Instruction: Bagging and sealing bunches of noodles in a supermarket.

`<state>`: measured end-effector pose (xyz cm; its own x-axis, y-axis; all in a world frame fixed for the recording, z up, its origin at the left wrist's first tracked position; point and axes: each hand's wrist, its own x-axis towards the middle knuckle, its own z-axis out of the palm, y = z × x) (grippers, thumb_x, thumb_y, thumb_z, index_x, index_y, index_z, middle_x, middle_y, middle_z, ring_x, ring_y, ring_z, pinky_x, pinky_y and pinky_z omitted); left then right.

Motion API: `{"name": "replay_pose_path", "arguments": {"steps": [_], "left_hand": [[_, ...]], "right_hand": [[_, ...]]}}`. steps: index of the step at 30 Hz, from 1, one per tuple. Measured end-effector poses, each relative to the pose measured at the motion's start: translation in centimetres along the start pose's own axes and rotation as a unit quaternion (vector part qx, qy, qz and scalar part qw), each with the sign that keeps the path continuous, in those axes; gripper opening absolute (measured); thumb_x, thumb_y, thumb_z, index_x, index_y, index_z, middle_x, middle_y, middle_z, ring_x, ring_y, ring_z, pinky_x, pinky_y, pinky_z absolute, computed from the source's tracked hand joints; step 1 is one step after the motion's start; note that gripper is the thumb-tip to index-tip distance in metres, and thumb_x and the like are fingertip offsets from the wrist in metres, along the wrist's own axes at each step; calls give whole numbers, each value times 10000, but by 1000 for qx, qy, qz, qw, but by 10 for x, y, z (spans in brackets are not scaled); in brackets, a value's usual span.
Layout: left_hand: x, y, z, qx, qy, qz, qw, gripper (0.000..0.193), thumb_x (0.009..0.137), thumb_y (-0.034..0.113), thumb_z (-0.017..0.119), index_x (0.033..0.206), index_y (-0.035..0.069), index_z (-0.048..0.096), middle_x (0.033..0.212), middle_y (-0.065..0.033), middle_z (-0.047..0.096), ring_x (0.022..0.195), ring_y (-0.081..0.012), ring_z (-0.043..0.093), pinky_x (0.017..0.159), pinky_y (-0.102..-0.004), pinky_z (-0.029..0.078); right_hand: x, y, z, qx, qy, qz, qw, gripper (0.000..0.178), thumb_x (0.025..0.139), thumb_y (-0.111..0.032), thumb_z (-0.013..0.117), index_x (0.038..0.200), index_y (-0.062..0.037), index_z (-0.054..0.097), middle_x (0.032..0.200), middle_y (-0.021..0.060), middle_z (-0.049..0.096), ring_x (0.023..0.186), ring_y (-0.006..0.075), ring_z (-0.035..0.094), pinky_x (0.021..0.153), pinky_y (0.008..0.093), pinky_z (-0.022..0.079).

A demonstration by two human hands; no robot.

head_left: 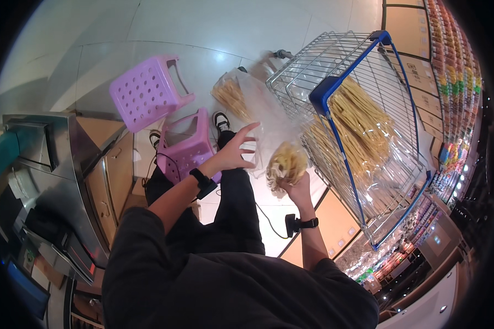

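Observation:
My right hand (297,189) is closed around a clump of yellowish, curled dried pieces (287,164), which may be in thin clear wrap. Left of it, my left hand (237,153) reaches out with its fingers spread and nothing in them. Just beyond the left hand is a large clear plastic bag (263,109). Long pale-yellow dried sticks (230,97) show at the bag's far left end. More long yellow sticks (362,115), resembling dried bean curd sticks, fill a wire shopping cart (291,71) on the right, with clear plastic around them.
Two pink plastic stools (142,90) stand ahead on the left, one close to my legs. A steel counter with wooden cabinets (115,164) lines the left side. The cart's blue frame (335,93) rises near my right arm. Shelves of colourful packages (458,82) stand at far right.

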<state>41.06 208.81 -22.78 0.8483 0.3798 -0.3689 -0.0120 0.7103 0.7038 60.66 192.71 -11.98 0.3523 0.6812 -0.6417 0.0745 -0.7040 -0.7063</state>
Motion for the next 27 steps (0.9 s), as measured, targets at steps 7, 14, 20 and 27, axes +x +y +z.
{"name": "replay_pose_path", "arguments": {"steps": [7, 14, 20, 27], "left_hand": [[-9, -13, 24, 165, 44, 28, 985, 1292, 655, 26, 862, 1619, 231, 27, 1615, -142, 190, 1273, -318, 497, 1054, -487, 456], [4, -23, 23, 136, 126, 79, 980, 899, 837, -50, 695, 1569, 156, 215, 1060, -93, 564, 967, -185, 629, 878, -351, 553], [10, -6, 30, 189, 129, 144, 963, 727, 867, -9, 679, 1506, 77, 342, 1061, -101, 547, 960, -199, 594, 838, -319, 547], [17, -17, 44, 269, 288, 191, 899, 661, 814, 39, 728, 1390, 42, 402, 1085, -148, 541, 971, -265, 584, 835, -363, 513]], "right_hand": [[-3, -22, 0, 110, -10, 22, 994, 518, 678, 85, 722, 1176, 22, 594, 1071, 108, 702, 980, 225, 697, 864, 347, 571], [-19, -39, -13, 65, 22, 21, 997, 586, 677, 133, 727, 1223, 22, 545, 1113, 116, 686, 1013, 247, 690, 902, 368, 572], [-33, -48, -14, 107, 65, -5, 992, 471, 704, 99, 734, 1156, 39, 613, 1076, 118, 710, 967, 229, 704, 880, 348, 567], [-53, -70, -5, 171, 161, -55, 970, 508, 751, 78, 764, 1218, 42, 568, 1132, 123, 662, 1012, 222, 658, 895, 348, 551]]}}
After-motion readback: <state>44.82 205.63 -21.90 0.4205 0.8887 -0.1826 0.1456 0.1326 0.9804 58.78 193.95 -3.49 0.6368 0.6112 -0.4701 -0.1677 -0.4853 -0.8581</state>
